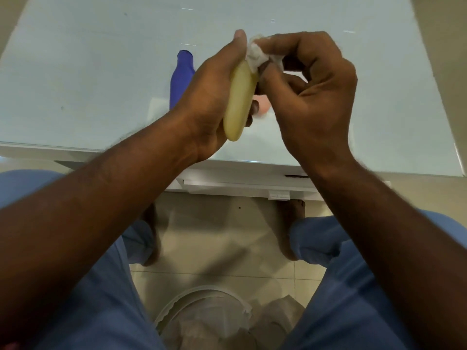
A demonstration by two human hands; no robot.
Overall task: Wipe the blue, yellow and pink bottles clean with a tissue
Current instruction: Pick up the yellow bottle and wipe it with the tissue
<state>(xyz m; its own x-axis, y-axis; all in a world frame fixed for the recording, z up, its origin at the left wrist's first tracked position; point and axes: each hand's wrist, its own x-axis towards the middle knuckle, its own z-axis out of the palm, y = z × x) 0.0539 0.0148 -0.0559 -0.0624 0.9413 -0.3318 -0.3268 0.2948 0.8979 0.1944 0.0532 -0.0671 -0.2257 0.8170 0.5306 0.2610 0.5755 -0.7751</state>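
Left hand (212, 97) wraps around the yellow bottle (240, 102), fingers curled round its body, thumb up along the top end; bottle held above the counter (88, 72), tilted, bottom end toward the camera. Right hand (310, 97) pinches a crumpled white tissue (255, 55) between thumb and fingertips and presses it against the upper end of the yellow bottle, right by the left thumb. Blue bottle (180, 79) lies on its side on the counter, just left of the left hand, partly hidden behind the wrist. Pink bottle (261, 106) sits on the counter under the hands, only a small pale-pink patch showing between them, so whether it stands or lies is hard to tell. Counter top is pale glossy glass with a white edge. Below it: blue trousers (353, 286), bare feet on beige floor tiles, and a white bin (202, 311) lined with clear plastic between the knees.
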